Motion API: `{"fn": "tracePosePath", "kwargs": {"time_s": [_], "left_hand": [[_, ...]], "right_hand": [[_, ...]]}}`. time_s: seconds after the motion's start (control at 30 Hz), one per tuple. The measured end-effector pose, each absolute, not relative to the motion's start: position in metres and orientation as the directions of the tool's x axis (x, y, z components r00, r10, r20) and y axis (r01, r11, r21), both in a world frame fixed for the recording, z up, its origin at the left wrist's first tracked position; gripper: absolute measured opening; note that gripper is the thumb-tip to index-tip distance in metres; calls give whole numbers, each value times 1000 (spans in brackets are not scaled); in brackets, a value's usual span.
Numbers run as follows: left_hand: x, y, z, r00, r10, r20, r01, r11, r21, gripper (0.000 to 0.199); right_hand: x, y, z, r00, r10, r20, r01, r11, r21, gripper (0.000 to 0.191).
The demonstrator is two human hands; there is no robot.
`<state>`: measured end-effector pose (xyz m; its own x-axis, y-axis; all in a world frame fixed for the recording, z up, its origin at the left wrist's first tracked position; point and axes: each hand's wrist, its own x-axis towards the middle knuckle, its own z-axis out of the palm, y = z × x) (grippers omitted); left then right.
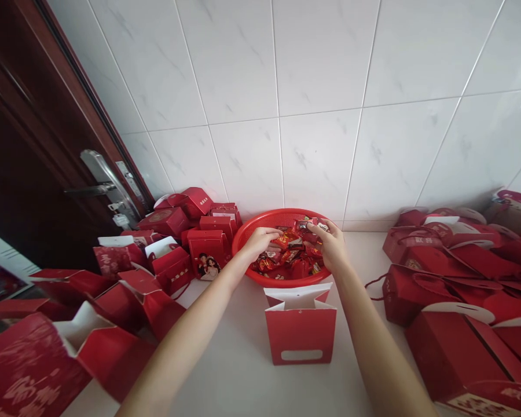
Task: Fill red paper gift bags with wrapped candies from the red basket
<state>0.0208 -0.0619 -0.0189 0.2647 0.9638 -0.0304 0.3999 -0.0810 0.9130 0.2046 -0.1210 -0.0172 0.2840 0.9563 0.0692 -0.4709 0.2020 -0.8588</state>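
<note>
A red plastic basket [264,219] full of wrapped candies [290,256] stands against the tiled wall. My left hand [259,242] reaches over its left side, fingers closed on a red-wrapped candy [282,239]. At the basket's right side my right hand [333,246] pinches a candy in a red and dark wrapper [322,227] between thumb and fingers. Between my forearms, just in front of the basket, an upright red paper box [301,333] has its top open, showing a white inside. Its front has a pale oval slot near the bottom.
Many red gift boxes [169,269] crowd the left, several with open tops. More red boxes [443,260], with handles and closed tops, fill the right. All stand on a white tabletop [234,353]. A dark door with a metal handle [98,189] is at the left.
</note>
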Motion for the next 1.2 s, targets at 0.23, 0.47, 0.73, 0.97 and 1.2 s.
{"fn": "tracePosePath", "kwargs": {"time_s": [0.23, 0.47, 0.73, 0.97, 1.2], "left_hand": [[20, -60, -20, 229, 970, 84, 277, -147, 950, 21], [20, -62, -20, 185, 942, 279, 88, -298, 950, 35], [24, -67, -20, 326, 884, 334, -38, -341, 939, 44], [24, -66, -21, 330, 874, 356, 99, -407, 908, 45], [24, -66, -21, 361, 863, 353, 112, -416, 902, 44]], "right_hand": [[203, -121, -17, 291, 955, 64, -439, 193, -877, 38], [203, -122, -20, 271, 958, 97, -367, 196, -909, 42], [201, -119, -25, 243, 965, 96, -233, 154, -960, 45], [203, -124, -21, 166, 979, 121, -236, 159, -959, 44], [203, -127, -17, 83, 987, 137, -238, 154, -959, 42]]}}
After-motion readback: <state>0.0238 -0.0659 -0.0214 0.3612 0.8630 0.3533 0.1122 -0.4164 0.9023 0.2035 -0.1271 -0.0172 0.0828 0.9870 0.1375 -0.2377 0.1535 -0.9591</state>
